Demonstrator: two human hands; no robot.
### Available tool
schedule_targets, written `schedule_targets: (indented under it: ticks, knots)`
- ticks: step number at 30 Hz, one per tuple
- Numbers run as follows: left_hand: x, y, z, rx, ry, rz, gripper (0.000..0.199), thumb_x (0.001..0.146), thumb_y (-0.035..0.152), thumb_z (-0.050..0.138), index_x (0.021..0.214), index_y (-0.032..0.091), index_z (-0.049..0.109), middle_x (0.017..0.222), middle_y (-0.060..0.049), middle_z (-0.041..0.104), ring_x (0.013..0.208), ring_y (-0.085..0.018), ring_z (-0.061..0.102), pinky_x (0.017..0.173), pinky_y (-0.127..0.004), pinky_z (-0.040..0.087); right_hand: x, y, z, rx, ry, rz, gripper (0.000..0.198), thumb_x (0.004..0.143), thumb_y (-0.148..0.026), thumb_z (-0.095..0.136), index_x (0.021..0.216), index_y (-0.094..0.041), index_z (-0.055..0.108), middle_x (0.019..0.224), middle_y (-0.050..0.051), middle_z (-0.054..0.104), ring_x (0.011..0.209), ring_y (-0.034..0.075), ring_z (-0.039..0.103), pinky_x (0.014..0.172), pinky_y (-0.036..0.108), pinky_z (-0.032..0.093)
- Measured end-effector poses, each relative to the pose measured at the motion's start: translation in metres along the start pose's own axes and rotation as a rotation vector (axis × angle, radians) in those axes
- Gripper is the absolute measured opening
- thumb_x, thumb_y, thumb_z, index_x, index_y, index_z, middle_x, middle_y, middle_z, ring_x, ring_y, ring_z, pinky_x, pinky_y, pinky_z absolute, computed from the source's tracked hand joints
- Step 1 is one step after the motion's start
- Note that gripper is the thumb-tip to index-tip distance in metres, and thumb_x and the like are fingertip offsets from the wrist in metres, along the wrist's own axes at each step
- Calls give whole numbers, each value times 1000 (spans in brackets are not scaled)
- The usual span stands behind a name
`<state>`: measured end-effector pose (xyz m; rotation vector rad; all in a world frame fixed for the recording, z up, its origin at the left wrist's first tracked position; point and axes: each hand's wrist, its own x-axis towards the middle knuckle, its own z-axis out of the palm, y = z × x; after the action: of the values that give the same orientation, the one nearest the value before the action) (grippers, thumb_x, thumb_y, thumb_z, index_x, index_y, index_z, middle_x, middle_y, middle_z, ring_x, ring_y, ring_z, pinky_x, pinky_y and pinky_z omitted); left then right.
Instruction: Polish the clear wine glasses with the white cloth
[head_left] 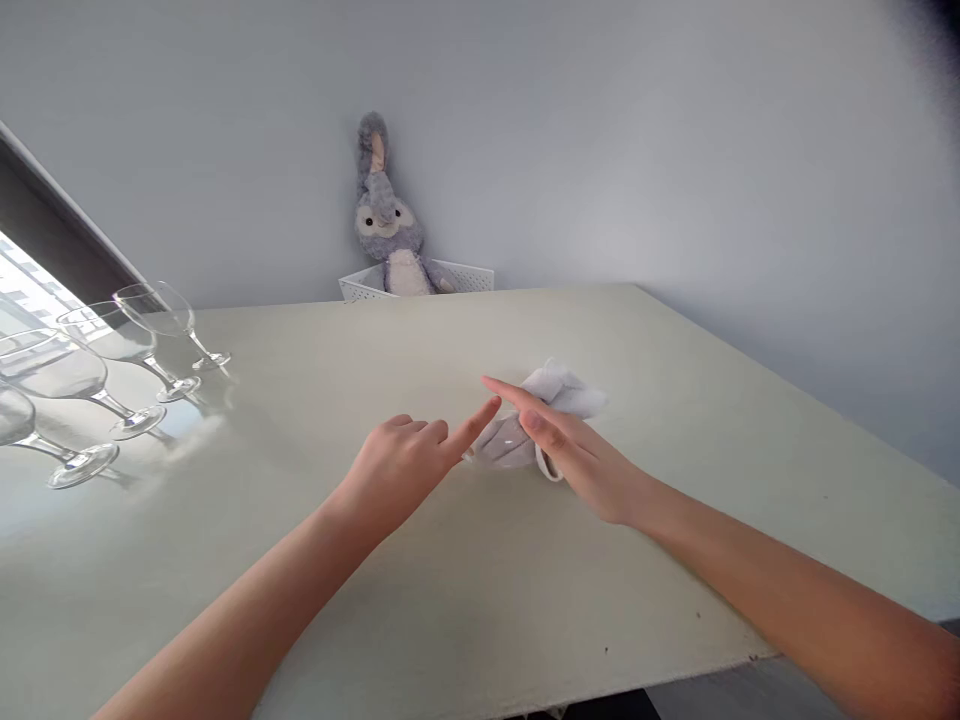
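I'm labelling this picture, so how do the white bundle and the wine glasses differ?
The white bundle looks wrinkled and cloudy; the wine glasses look smooth and clear.
The bundle lies in a crumpled heap, while the glasses stand on their bases.
The bundle's shape is irregular; each glass has a bowl, stem and round foot.
Both are on the table.

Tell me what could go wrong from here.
Four clear, stemmed glasses stand close together on the left of the pale greenish table; a wide leftward sweep of the bare left hand could knock one into another.

The crumpled whitish bundle, its material unclear, has a white loop showing by the bare right hand; it might snag a finger.
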<state>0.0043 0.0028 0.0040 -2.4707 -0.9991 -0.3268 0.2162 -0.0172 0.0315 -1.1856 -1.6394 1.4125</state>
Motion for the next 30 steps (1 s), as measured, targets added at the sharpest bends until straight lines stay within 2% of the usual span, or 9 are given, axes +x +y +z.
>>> schedule_targets:
  ticks: [4,7,12,18,21,23,25,27,30]
  knots:
    - [2,4,3,10,49,-2,49,89,18,42,138,27,36,47,7,41,41,-9,36,46,-23,28,6,-3,-13,132,36,155,55,87,-60,34,128,-29,52,105,5,67,105,26,58,92,40,40]
    - [2,2,2,-7,87,-52,50,90,19,43,138,28,33,49,7,45,43,-9,38,47,-23,29,9,-5,-23,309,14,156,45,86,-48,42,122,-26,57,100,4,66,95,22,60,79,32,45]
    - [1,-7,1,-9,8,-191,54,89,26,47,140,31,30,52,6,51,45,-9,40,46,-23,27,7,-10,-29,182,89,48,48,79,-25,59,126,-30,50,91,1,65,81,15,58,66,25,42]
    - [3,-6,6,-76,-137,-288,60,88,25,48,142,30,23,57,6,54,46,-10,44,45,-22,21,-5,-3,-18,-138,498,-318,38,86,-24,50,124,-30,49,84,0,64,67,15,55,58,28,43]
    - [4,-2,5,-142,-138,-298,53,87,26,48,137,24,32,56,6,54,47,-10,45,45,-22,20,-7,6,-9,-384,316,-610,48,88,-22,49,133,-33,36,95,1,66,87,19,61,82,38,46]
    - [4,0,3,-169,-122,-279,39,82,19,50,121,21,49,54,5,52,45,-11,43,44,-23,19,-5,11,-6,-546,49,-775,56,88,-21,48,138,-33,26,106,1,66,101,19,60,103,46,32]
    - [4,2,0,-184,-84,-240,22,76,11,49,93,19,59,51,5,50,43,-10,39,44,-23,19,-1,14,-5,-599,-108,-859,55,91,-18,42,139,-31,20,116,1,63,109,18,57,110,48,19]
    - [3,4,-2,-183,-19,-194,13,74,7,47,72,18,55,50,4,50,42,-9,36,44,-23,20,3,16,-7,-583,-98,-870,47,92,-16,35,137,-29,24,123,3,59,113,16,54,111,47,19]
    - [4,8,-3,-142,112,-104,22,80,13,46,59,17,47,47,4,48,40,-9,34,44,-24,21,7,14,-10,-639,-22,-847,37,92,-16,38,127,-28,41,128,4,55,120,18,47,107,44,26]
